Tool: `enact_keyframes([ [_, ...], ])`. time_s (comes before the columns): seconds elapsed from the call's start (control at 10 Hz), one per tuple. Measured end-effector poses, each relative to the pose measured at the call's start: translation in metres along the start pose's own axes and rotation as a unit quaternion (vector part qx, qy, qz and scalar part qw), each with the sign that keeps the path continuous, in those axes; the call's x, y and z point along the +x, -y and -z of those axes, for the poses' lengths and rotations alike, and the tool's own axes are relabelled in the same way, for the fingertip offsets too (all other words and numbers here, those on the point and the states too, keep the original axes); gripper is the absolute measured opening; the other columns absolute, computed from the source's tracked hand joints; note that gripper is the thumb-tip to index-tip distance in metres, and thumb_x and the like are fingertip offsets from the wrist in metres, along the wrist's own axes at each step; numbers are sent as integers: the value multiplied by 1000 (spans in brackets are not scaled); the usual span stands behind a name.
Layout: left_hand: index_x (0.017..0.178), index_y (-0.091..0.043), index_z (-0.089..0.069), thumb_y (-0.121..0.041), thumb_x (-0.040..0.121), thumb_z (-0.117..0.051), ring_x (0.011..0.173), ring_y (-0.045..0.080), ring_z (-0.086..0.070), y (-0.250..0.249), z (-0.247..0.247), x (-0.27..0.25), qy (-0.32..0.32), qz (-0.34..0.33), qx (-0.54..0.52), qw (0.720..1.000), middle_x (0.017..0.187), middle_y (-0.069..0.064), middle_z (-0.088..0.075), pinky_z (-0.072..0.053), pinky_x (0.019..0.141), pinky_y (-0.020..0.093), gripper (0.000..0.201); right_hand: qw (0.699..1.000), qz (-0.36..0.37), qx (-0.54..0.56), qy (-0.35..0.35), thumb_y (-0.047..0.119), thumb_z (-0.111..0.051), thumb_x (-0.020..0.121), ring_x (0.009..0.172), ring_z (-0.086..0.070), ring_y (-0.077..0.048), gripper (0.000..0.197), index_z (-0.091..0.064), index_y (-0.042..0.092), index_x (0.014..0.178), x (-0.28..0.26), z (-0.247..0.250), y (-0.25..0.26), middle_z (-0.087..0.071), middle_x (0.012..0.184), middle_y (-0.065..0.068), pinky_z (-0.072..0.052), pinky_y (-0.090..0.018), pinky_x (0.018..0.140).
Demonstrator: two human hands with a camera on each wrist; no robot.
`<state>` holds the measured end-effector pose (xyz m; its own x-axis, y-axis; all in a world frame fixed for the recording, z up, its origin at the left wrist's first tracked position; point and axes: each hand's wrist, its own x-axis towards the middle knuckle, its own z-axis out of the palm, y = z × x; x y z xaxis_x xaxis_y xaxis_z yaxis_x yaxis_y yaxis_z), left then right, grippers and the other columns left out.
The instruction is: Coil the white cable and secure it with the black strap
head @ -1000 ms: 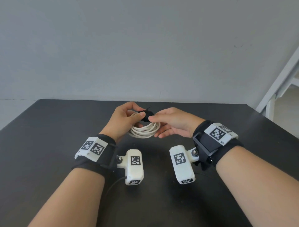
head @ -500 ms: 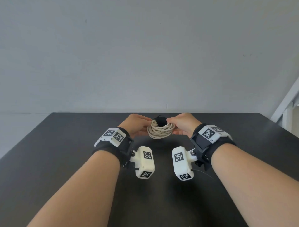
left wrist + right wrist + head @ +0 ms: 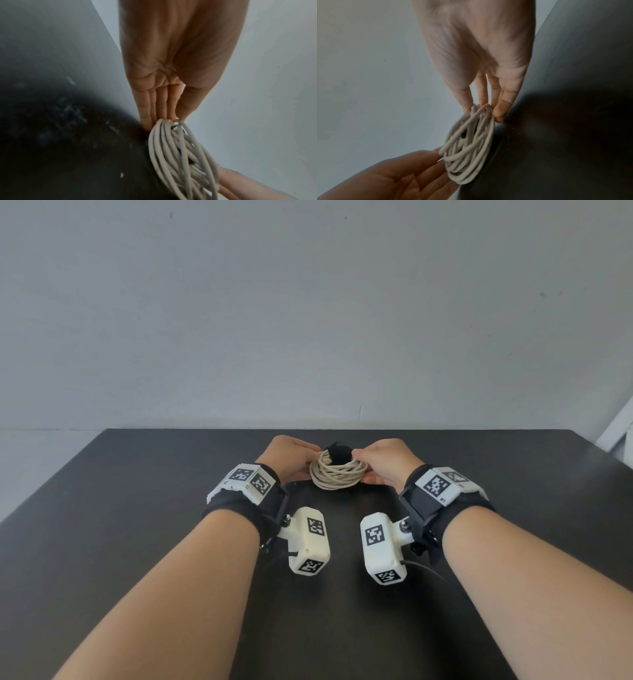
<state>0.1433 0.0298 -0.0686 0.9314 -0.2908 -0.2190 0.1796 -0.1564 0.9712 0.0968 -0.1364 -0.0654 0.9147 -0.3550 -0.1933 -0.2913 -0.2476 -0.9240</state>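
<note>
The white cable (image 3: 337, 475) is wound into a round coil that sits on the black table (image 3: 137, 508) near its far edge. The black strap (image 3: 337, 455) shows at the coil's far side, bunched round the strands. My left hand (image 3: 306, 463) pinches the coil's left edge between thumb and nearly straight fingers, as the left wrist view shows: left hand (image 3: 171, 117), cable (image 3: 181, 155). My right hand (image 3: 364, 467) pinches the right edge the same way, seen close in the right wrist view: right hand (image 3: 483, 106), cable (image 3: 469, 146). The strap's fastening is hidden.
A pale wall stands just behind the table's far edge. A white frame (image 3: 616, 426) leans at the far right. Bare black tabletop lies on both sides of my arms and in front of the coil.
Both hands have left the strap and shifted to the coil's sides. The coil has gone forward and down onto the table, and the view has tilted up.
</note>
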Motion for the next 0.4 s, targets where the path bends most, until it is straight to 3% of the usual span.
enact_keyframes([
  [0.1, 110, 4, -65, -3, 84, -67, 102, 30, -67, 2, 1, 1, -11, -3, 15, 1000, 110, 22, -69, -54, 90, 38, 27, 1000, 9, -17, -4, 21, -63, 90, 74, -66, -21, 14, -61, 12, 80, -2, -1, -2, -65, 85, -8, -59, -33, 74],
  [0.2, 109, 1, -67, -7, 84, -68, 103, 29, -67, 2, 2, -1, -9, -12, 41, 999, 109, 21, -69, -55, 89, 37, 27, 998, 25, -51, -3, 24, -59, 93, 82, -68, -28, 19, -65, 6, 90, -9, -1, 0, -65, 87, -11, -58, -40, 85],
  [0.3, 112, -2, -66, -15, 86, -68, 95, 25, -68, 0, 3, -6, 3, -26, 111, 993, 107, 17, -70, -56, 84, 32, 29, 991, 41, -129, 10, 28, -54, 94, 92, -70, -34, 31, -66, 1, 104, -16, 1, 5, -70, 101, -19, -56, -44, 87],
  [0.4, 98, -11, -69, -17, 84, -68, 84, 21, -63, -8, 7, -19, -20, -50, 183, 982, 95, 12, -69, -56, 84, 32, 16, 976, 70, -207, -19, 32, -52, 94, 79, -65, -25, 36, -68, 4, 109, -28, 9, 14, -69, 89, -11, -54, -36, 84],
])
